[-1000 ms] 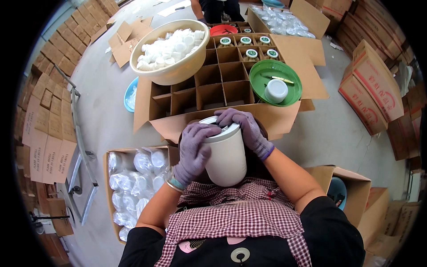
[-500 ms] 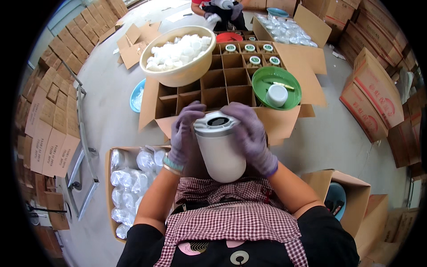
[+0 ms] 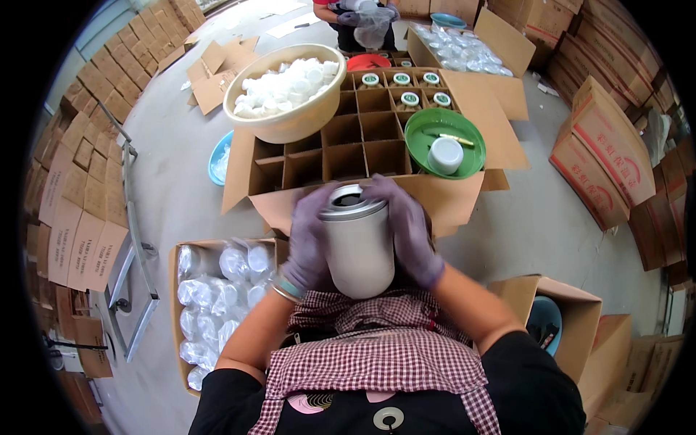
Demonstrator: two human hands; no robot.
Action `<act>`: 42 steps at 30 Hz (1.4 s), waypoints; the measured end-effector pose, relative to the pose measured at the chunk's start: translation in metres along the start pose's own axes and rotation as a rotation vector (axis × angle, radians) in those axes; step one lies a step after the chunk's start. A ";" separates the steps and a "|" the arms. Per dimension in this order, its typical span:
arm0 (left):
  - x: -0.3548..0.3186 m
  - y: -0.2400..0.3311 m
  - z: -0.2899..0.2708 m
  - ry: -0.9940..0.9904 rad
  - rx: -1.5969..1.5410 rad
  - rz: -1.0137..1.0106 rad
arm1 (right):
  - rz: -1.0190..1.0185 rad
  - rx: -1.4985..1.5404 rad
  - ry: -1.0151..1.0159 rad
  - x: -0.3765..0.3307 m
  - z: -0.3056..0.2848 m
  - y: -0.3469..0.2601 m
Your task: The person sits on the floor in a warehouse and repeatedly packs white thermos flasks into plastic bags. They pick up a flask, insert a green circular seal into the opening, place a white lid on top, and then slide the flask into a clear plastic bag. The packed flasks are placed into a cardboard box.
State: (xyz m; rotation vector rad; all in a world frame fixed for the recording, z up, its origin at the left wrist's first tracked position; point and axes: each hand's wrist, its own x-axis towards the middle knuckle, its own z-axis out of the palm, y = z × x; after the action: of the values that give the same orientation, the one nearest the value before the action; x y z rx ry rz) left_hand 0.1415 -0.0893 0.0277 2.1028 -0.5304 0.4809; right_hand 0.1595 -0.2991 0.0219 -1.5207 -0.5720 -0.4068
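Note:
A pale grey vacuum flask body point(image 3: 360, 254) rests tilted against my lap, its silvery collar point(image 3: 354, 212) and dark round mouth uppermost. My left hand point(image 3: 308, 235), in a purple-grey glove, wraps the collar and upper side from the left. From the right, my right hand point(image 3: 410, 233), gloved likewise, grips the collar's rim, its fingers over the top edge. Both hands are somewhat blurred. Just beyond them stands an open divided carton point(image 3: 366, 130), with several white-capped flasks in its far cells.
On the carton sit a cream basin point(image 3: 290, 129) of white cups and a green basin point(image 3: 413, 156) with a white cup point(image 3: 445, 156). A box of plastic-wrapped items point(image 3: 210, 312) stands at left, an open carton point(image 3: 580, 319) at right. Across from me, a person's gloved hands point(image 3: 349, 18) hold clear plastic.
My hands have shifted round the collar, the left one now lower against its side. The flask stands straighter. Across from me, the person's hands have moved with the plastic.

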 end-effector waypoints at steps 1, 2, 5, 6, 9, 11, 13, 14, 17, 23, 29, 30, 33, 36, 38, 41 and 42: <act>0.003 -0.039 -0.007 -0.037 -0.006 -0.179 | -0.074 0.035 -0.153 -0.009 -0.001 -0.025; -0.023 -0.154 -0.009 -0.033 -0.395 -0.571 | -0.162 0.120 -0.330 -0.016 0.005 -0.054; -0.008 -0.147 -0.004 -0.198 0.460 -0.176 | -0.194 -0.020 -0.373 0.007 -0.017 -0.075; 0.001 -0.134 0.000 -0.209 0.424 -0.119 | -0.187 -0.104 -0.322 0.022 -0.022 -0.075; 0.020 -0.098 0.036 -0.211 -0.416 -0.229 | -0.289 -0.382 -0.661 0.035 -0.031 -0.076; 0.028 -0.039 0.041 -0.336 -0.645 -0.243 | -0.413 -0.343 -0.922 0.044 -0.025 -0.112; 0.017 -0.001 0.035 -0.500 -0.589 -0.201 | -0.674 -0.476 -1.092 0.030 0.008 -0.127; 0.003 0.015 0.027 -0.566 -0.694 -0.258 | -0.832 -0.484 -1.109 0.026 0.018 -0.142; -0.002 0.060 -0.001 -0.491 -0.342 -0.203 | -0.753 -0.203 -1.106 0.018 0.025 -0.147; -0.081 0.071 -0.006 -0.163 -0.277 -0.648 | 0.240 -0.496 -0.668 0.015 -0.044 -0.029; -0.068 0.033 -0.063 -0.508 -0.689 -0.487 | -0.371 -0.736 -1.119 0.041 -0.011 -0.158; -0.062 0.020 -0.072 -0.684 -0.845 -0.491 | -0.481 -0.660 -1.125 0.041 -0.009 -0.157; -0.076 0.054 -0.052 -0.410 -0.440 -0.511 | -0.431 -0.280 -0.990 0.033 -0.009 -0.095; -0.108 0.105 0.015 -0.161 0.063 -0.276 | 0.770 -0.093 -0.692 0.017 -0.037 -0.025; -0.083 0.089 -0.006 -0.254 -0.269 -0.541 | 0.026 -0.516 -0.883 0.009 -0.053 -0.022; -0.076 0.035 -0.057 -0.419 -0.648 -0.390 | -0.187 -0.439 -0.848 0.019 -0.004 -0.112; -0.075 0.029 -0.068 -0.529 -0.764 -0.375 | -0.438 -0.407 -1.131 0.033 -0.009 -0.117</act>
State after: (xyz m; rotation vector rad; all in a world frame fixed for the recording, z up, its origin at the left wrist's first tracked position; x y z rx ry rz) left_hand 0.0537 -0.0327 0.0445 1.5016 -0.4910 -0.4555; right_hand 0.1192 -0.3072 0.1365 -1.9492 -1.8092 0.0716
